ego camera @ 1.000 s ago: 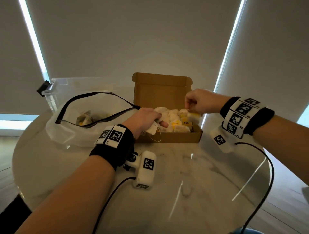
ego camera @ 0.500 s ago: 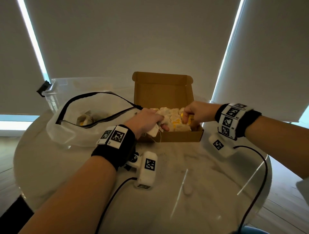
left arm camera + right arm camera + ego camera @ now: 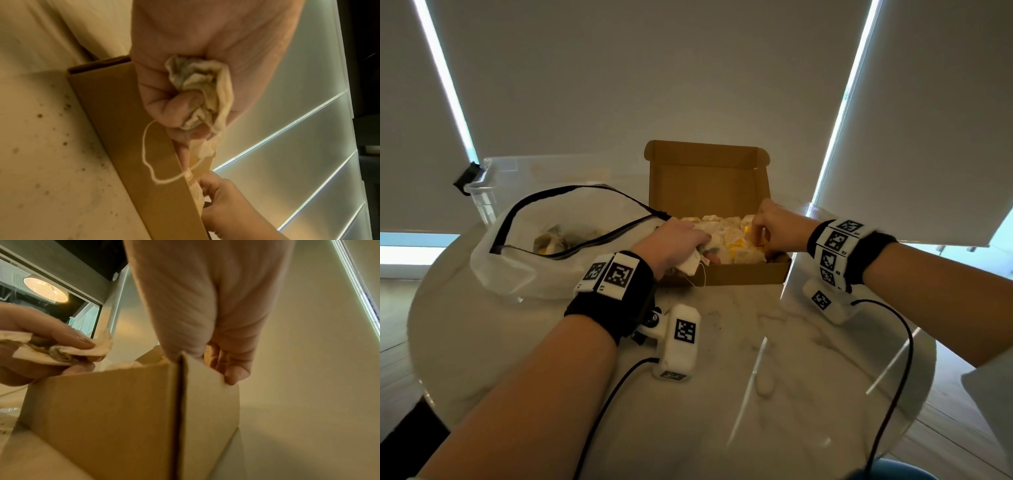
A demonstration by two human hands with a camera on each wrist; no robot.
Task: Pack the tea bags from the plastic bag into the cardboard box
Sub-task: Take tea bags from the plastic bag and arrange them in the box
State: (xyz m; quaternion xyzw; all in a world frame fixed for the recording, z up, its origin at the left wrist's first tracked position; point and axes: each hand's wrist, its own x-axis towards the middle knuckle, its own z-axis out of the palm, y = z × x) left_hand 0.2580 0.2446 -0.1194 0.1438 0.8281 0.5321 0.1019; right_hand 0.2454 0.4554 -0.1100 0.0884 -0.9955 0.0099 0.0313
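Note:
An open cardboard box (image 3: 743,274) stands mid-table, holding several pale tea bags (image 3: 729,240), some with yellow tags. My left hand (image 3: 698,253) hovers over the box's front left corner and grips a crumpled bunch of tea bags (image 3: 205,91); a white string (image 3: 146,154) hangs down the box's front wall (image 3: 127,129). My right hand (image 3: 760,233) reaches down into the box's right end, its fingers curled and pinching a tea bag among the others. Its thumb (image 3: 234,376) touches the right wall's top edge. Left of the box, the clear plastic bag (image 3: 517,270) lies open with a few tea bags (image 3: 551,241) inside.
A clear plastic tub (image 3: 517,171) with a black latch (image 3: 467,178) stands behind the bag. The round marble table (image 3: 791,359) ends close on the left, right and front. Black cables (image 3: 900,359) run from the wrist cameras across the tabletop.
My right hand has come down from above the box's right rim into the box with its tea bag. My left hand has stayed at the front left corner, still holding its bunch.

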